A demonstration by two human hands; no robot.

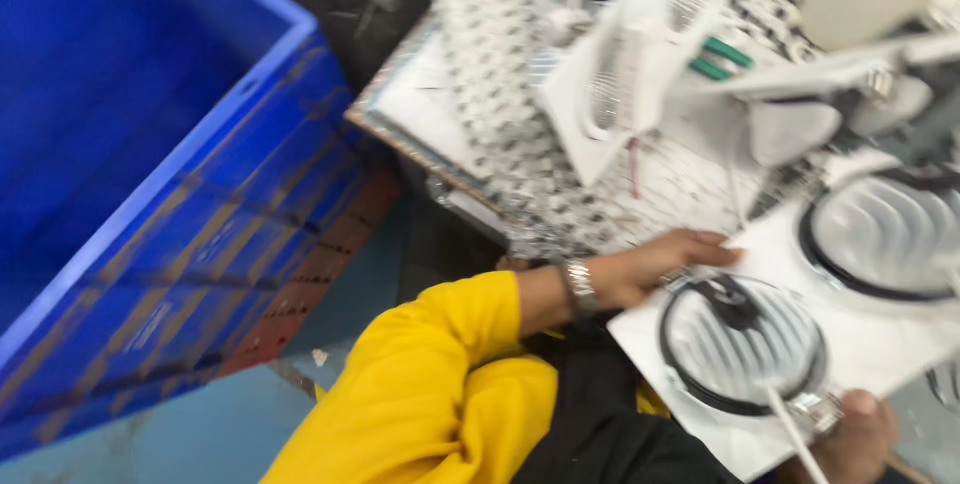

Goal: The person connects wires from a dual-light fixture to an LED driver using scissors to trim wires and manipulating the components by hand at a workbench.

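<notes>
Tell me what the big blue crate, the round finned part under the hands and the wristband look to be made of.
Blue crate: moulded plastic by the look, matte, scuffed and grimy along its ribbed wall.
Round finned part: probably metal, silvery ridges catching light, inside a black ring; blur leaves it open.
Wristband on the left hand: shiny linked metal, likely steel.

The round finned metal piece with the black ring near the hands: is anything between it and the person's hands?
Nothing visible. The left hand rests at the top edge of the round finned piece, and the right hand touches its lower edge, beside a thin white rod.
</notes>
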